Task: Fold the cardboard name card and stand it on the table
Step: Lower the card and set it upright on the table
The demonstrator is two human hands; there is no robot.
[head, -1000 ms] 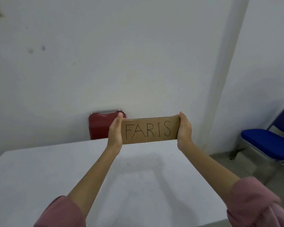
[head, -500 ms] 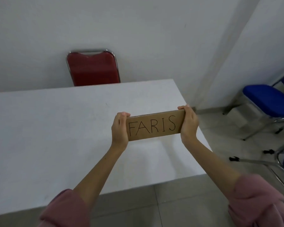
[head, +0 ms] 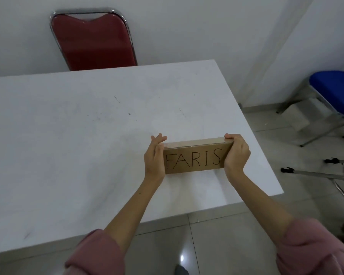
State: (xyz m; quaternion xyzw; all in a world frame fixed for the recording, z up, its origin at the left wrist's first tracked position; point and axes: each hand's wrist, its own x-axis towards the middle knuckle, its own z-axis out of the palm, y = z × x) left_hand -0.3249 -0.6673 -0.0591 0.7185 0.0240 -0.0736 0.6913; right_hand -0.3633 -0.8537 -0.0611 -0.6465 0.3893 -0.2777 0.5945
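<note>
Now that you've brought the name card (head: pixel 195 158) down from chest height, it sits low over the worktop (head: pixel 77 135), toward its 4 o'clock corner, lettering facing you. Your left hand (head: pixel 155 157) braces the left end with fingers half-spread; your right hand (head: pixel 236 153) curls closed around the right end. The fold shows along the top, so letting go looks close, though I can't tell whether the bottom edge touches yet.

name card (head: pixel 195 158): matt brown cardboard | table (head: pixel 68 135): smooth white (scuffed)
</note>
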